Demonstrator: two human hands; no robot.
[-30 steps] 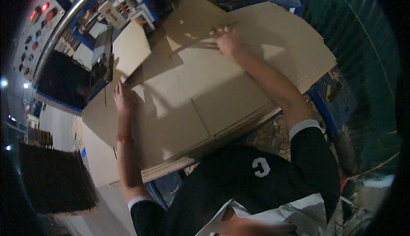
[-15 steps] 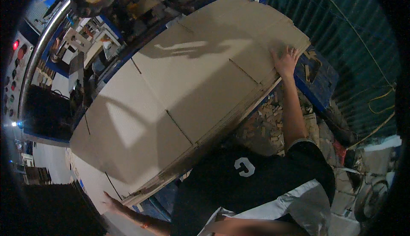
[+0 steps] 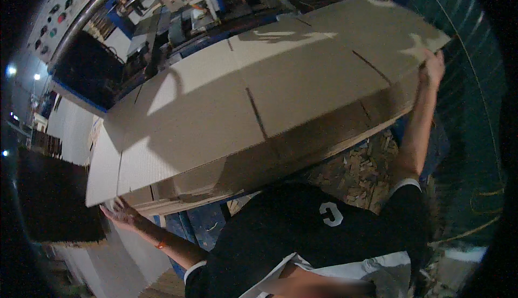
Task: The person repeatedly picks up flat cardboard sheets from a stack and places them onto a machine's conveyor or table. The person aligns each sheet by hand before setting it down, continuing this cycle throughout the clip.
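A large creased and slotted brown cardboard sheet (image 3: 210,120) stretches across in front of me, its near edge raised off a stack of similar sheets (image 3: 324,136). At its near left corner, my left hand (image 3: 123,215) is at the edge, with fingers partly hidden beneath the board. My right hand (image 3: 433,68) grips the far right edge, fingers curled round it. Shadows fall across the sheet's upper face.
Behind the sheet stands a machine (image 3: 243,14) with a curved metal rail (image 3: 100,14) and a button panel (image 3: 65,14). Cardboard scraps (image 3: 361,160) lie below the stack. A green corrugated wall (image 3: 469,136) rises at right; a dark pile (image 3: 54,198) stands at left.
The top sheet's near edge has come up off the stack, baring the sheets beneath. Both hands now take its edges; the right hand lay flat on top before. The view has turned.
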